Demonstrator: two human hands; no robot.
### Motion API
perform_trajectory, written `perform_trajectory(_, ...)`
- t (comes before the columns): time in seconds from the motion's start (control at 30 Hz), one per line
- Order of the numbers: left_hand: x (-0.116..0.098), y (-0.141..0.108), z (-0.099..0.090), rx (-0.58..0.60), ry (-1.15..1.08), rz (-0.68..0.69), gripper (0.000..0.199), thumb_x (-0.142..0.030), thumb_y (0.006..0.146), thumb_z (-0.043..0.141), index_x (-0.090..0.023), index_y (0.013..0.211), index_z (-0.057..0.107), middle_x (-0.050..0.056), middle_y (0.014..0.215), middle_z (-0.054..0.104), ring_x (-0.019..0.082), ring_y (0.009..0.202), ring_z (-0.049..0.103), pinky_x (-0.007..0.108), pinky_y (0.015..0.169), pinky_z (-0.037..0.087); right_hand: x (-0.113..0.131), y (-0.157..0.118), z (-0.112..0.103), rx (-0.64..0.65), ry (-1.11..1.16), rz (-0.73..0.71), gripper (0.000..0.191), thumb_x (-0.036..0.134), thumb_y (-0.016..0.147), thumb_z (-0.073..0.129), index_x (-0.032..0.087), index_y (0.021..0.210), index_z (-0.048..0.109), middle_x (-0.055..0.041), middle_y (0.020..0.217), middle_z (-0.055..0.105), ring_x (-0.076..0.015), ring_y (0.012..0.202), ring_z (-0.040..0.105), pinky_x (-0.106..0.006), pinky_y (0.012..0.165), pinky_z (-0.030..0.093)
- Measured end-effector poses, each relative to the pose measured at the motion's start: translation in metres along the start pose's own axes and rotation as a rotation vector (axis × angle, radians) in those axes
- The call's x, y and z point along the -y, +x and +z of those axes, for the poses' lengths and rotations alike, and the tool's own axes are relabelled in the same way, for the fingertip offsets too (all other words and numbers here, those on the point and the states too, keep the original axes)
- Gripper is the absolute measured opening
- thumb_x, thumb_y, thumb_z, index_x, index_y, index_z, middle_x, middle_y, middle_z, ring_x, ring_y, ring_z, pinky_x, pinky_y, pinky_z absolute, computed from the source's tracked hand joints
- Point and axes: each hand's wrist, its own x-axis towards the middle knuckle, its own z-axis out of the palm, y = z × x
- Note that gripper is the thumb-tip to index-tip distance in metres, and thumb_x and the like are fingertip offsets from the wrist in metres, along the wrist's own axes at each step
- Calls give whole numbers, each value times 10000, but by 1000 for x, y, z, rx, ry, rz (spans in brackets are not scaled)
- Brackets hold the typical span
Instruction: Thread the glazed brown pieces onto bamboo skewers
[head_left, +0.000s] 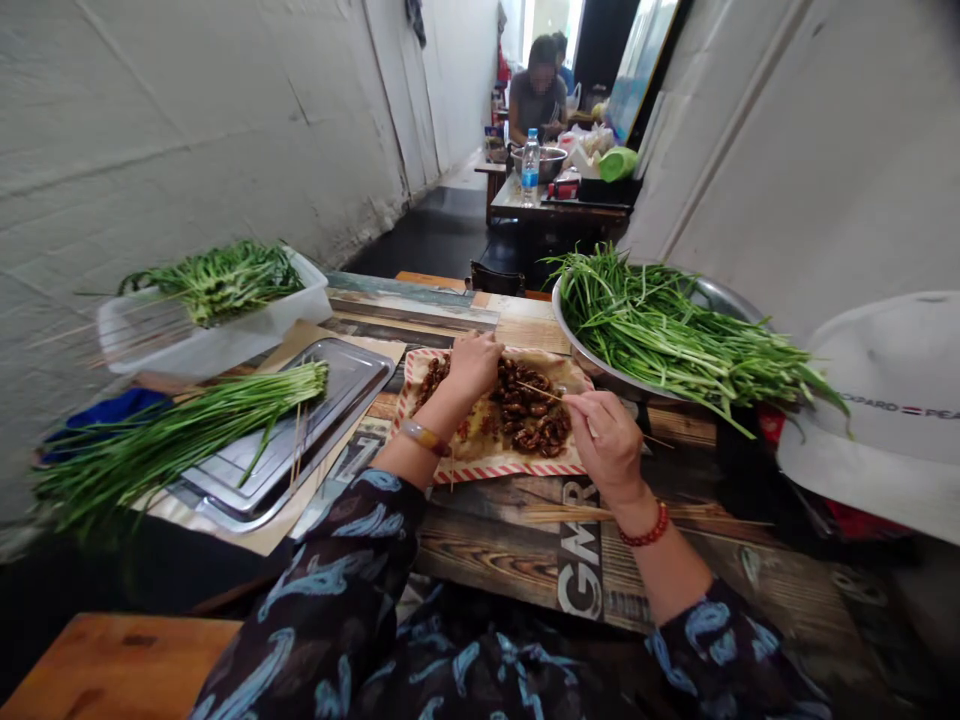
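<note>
In the head view, a paper liner (480,468) with a red-striped edge lies on the table under a heap of glossy dark-brown oval pieces (525,420), which look like silkworm pupae. My right hand (609,445) pinches a thin wooden skewer (538,390), whose tip points left across the heap. At the heap's far side is my left hand (477,366), its fingers curled together; whatever they hold is hidden by the hand. Several loose bamboo skewers (555,513) lie on the table between me and the liner.
Left stand a metal tray lid (225,470) under a bundle of green chives (195,425), and a white plastic tub (300,305) of skewered greens. A steel bowl (739,297) of chives and a white cap (885,400) are on the right. Another person (536,95) sits farther back.
</note>
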Motion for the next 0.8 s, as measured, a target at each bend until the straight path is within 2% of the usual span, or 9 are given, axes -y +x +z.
perform_trajectory(0.23, 3, 9, 5, 53, 40, 3, 312, -165, 860, 429, -102, 935, 725, 206, 1000, 676, 302, 966, 573, 396, 770, 404, 1, 1, 1, -10, -17, -1, 194, 155, 911, 557, 220, 1048, 679, -57, 940, 687, -170, 897, 655, -313, 816, 540)
perform_trajectory(0.33, 5, 7, 9, 52, 41, 7, 315, -181, 864, 427, -124, 955, 723, 195, 995, 686, 299, 959, 589, 387, 764, 404, 1, 1, 0, -1, -15, 6, 197, 159, 914, 554, 221, 1052, 681, -58, 941, 688, -167, 895, 655, -311, 815, 537)
perform_trajectory(0.53, 6, 2, 9, 71, 49, 38, 329, -155, 857, 408, -92, 960, 715, 212, 953, 692, 307, 915, 614, 392, 748, 392, 0, -1, 1, 7, -18, 4, 194, 162, 916, 556, 217, 1052, 683, -56, 941, 693, -159, 872, 658, -301, 802, 537)
perform_trajectory(0.8, 9, 2, 11, 89, -2, -11, 260, -157, 799, 484, -58, 831, 722, 234, 882, 690, 316, 854, 622, 398, 750, 381, -1, -2, 2, 6, -24, 4, 196, 161, 916, 557, 221, 1056, 680, -50, 942, 698, -159, 883, 659, -304, 809, 534)
